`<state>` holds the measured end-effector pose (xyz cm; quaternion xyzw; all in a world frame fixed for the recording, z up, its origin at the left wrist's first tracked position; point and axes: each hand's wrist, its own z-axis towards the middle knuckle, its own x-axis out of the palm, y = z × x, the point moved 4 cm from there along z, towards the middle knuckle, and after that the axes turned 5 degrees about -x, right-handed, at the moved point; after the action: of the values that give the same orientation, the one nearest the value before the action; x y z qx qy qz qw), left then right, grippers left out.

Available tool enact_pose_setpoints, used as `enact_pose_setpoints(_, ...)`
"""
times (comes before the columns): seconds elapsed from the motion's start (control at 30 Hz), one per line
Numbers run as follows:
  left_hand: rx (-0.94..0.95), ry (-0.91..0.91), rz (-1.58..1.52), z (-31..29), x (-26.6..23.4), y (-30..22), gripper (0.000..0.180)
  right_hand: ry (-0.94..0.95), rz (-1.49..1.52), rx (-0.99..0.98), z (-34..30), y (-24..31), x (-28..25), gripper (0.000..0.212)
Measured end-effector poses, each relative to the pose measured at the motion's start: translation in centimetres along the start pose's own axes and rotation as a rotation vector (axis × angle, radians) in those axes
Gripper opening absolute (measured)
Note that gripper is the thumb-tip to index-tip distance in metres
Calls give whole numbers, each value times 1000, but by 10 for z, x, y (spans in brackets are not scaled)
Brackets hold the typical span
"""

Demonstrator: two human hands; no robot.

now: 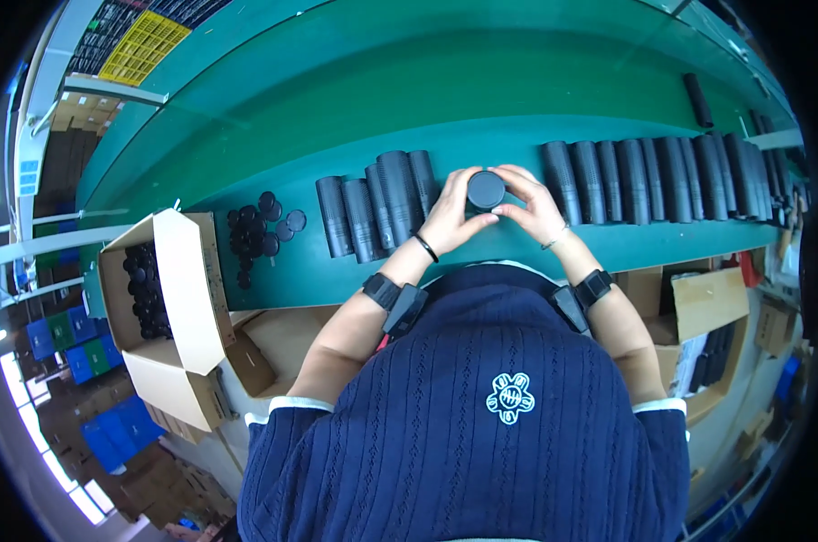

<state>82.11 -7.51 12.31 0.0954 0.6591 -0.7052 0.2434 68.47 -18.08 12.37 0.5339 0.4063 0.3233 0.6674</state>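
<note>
Both my hands close around a round black cap (486, 191) that faces up over the green table (291, 282). Fingers and thumb of my left hand (447, 217) grip its left side, and my right hand (535, 215) grips its right side. Whether a tube stands beneath the cap cannot be seen. Just left of my left hand lies a small group of ribbed black tubes (395, 194). To the right of my right hand a long row of similar black tubes (632, 181) lies side by side.
Loose black caps (253, 230) lie in a pile on the left of the table. An opened cardboard box (188, 294) with more caps stands at the left edge. One tube (697, 99) lies apart at the far right. Below the right edge is another opened carton (709, 303).
</note>
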Motion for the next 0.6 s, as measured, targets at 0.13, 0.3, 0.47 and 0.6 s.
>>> enact_pose_setpoints(0.13,-31,-34,24,0,-6,-4,73,51,105,-3,-4,7,7,66)
enact_pose_setpoints(0.3,-17,-67,154,4,-4,-14,59,-6,-157,-106,-4,14,6,70)
enact_pose_setpoints(0.47,-25,-87,134,3,-5,-12,59,-85,-211,-183,-2,13,8,68)
enact_pose_setpoints(0.6,-64,-93,113,2,-8,-8,60,-97,-222,-199,3,12,12,65)
